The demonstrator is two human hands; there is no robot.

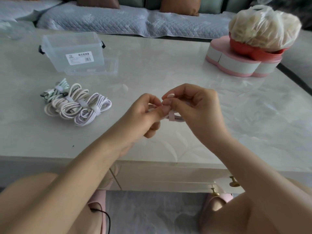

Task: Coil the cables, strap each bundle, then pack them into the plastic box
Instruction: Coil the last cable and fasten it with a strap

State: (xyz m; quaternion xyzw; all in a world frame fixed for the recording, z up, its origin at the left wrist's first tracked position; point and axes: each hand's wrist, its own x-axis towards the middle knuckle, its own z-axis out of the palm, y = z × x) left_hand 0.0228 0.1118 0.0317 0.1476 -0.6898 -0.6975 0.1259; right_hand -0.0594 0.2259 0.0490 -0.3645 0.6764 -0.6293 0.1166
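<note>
Gripped pale pink coiled cable (179, 118) in left hand (143, 114); pinched its pink strap (171, 116) with right hand (194, 108). Strapped cable bundles (76, 103) at ten o'clock.

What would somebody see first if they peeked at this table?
The left hand and the right hand pinch a pale pink cable bundle over the middle of the table. To their left lies a pile of strapped cable bundles, with the clear plastic box behind it. A pink flower-shaped box sits far right.
</note>
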